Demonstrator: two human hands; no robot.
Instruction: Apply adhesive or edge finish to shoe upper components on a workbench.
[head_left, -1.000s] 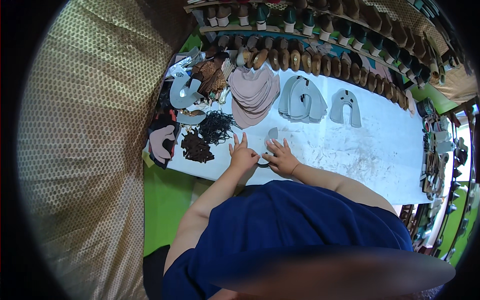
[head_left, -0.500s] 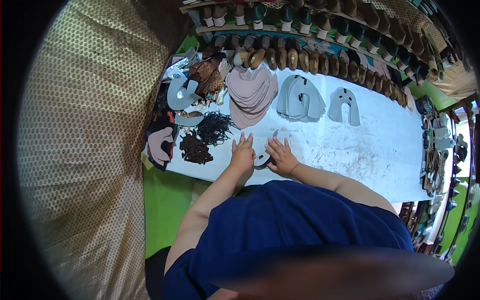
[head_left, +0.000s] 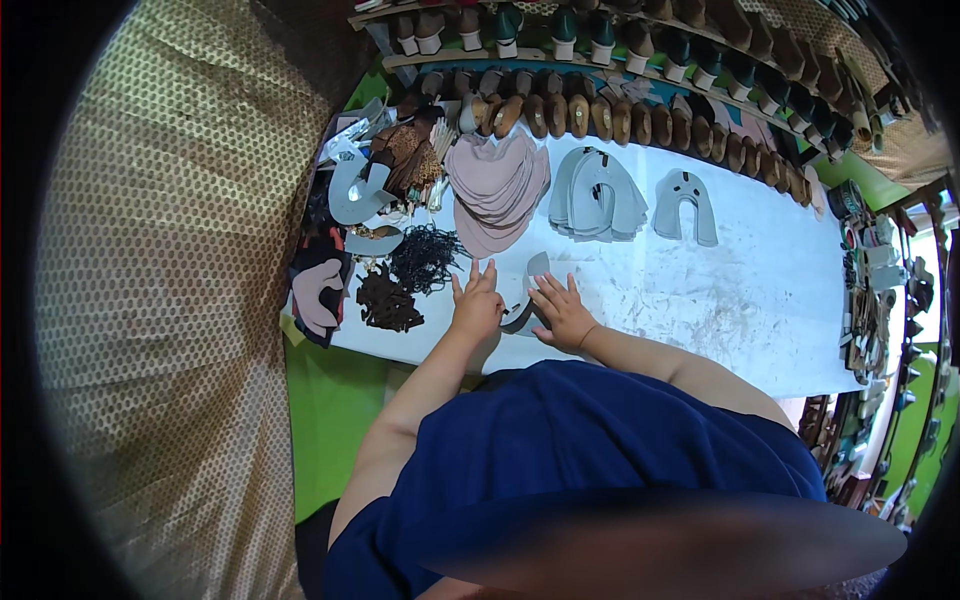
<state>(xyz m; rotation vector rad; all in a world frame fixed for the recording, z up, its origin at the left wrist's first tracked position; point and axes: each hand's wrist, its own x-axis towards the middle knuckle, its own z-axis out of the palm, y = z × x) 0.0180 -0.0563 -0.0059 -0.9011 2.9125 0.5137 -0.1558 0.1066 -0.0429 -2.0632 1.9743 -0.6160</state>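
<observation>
A curved grey shoe-upper piece (head_left: 539,264) lies at the table's near edge between my two hands, with a dark curved band (head_left: 518,319) along its lower bend. My left hand (head_left: 477,306) is at its left side, fingers stretched forward and apart. On its right side my right hand (head_left: 562,314) rests palm down, fingers spread against the piece. Part of the piece is hidden by my hands. Beyond them sit a fanned stack of pink upper pieces (head_left: 497,195), a stack of grey U-shaped pieces (head_left: 598,200) and another grey U-shaped piece (head_left: 686,208).
Left of my hands are a pile of black strips (head_left: 425,257), dark brown pieces (head_left: 388,300) and a pink cut piece (head_left: 317,297). Wooden shoe lasts (head_left: 620,122) line the white table's (head_left: 760,270) far edge, under shelves of shoes (head_left: 707,66). A patterned curtain (head_left: 180,300) hangs left.
My left hand has shifted slightly left. More of the grey piece's far tip now shows between my hands, and the dark band at its lower bend is more visible.
</observation>
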